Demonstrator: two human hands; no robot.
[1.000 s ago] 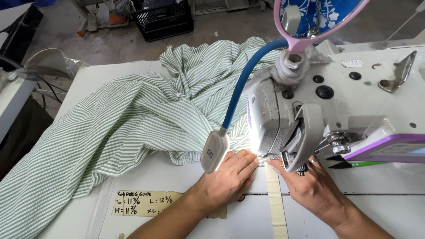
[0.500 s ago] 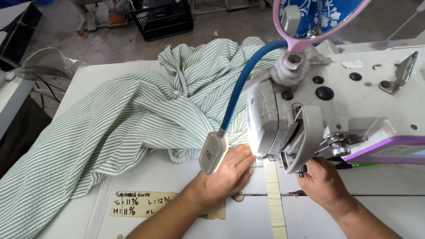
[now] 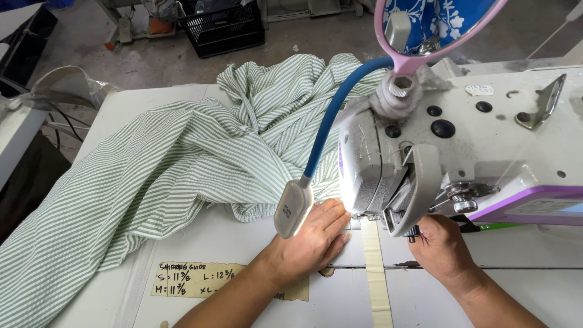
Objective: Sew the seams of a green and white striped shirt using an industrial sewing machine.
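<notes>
Striped cloth (image 3: 182, 164): green-and-white, heaped across the desk (image 3: 510, 285) from 9 o'clock to 12 o'clock, one end trailing off the edge at 8 o'clock; nearest fold just beside the left fingers, at their 10 o'clock.

Left hand (image 3: 310, 237): palm down at 6 o'clock, flat on the desk, fingers (image 3: 334, 212) stretched toward the needle area; released, grasping nothing; tips lie at the lit spot under the machine head, touching or almost touching the cloth's edge, cannot tell which.

Right hand (image 3: 440, 249): at 5 o'clock, tucked under the front of the machine head; fingers curled up against a small dark part beneath the head; whether clenched on it or only touching, cannot tell.

Sewing machine (image 3: 486, 140): white with a purple band, filling 1 o'clock to 3 o'clock, dusty on top.

Lamp (image 3: 293, 209): grey head on a blue bendable neck, hanging directly over the left wrist, between cloth and machine head.

Tape strip (image 3: 376, 273): pale, stuck on the desk, running from under the needle toward 6 o'clock, between the two hands.

Paper label (image 3: 200, 279): tan, handwritten, stuck flat at 7 o'clock, partly under the left forearm.

Mirror (image 3: 437, 24): pink-rimmed, at 12 o'clock, showing a blue floral pattern.

Crate (image 3: 225, 27): black, slatted, on the floor at 11 o'clock; contents too dark to tell.
</notes>
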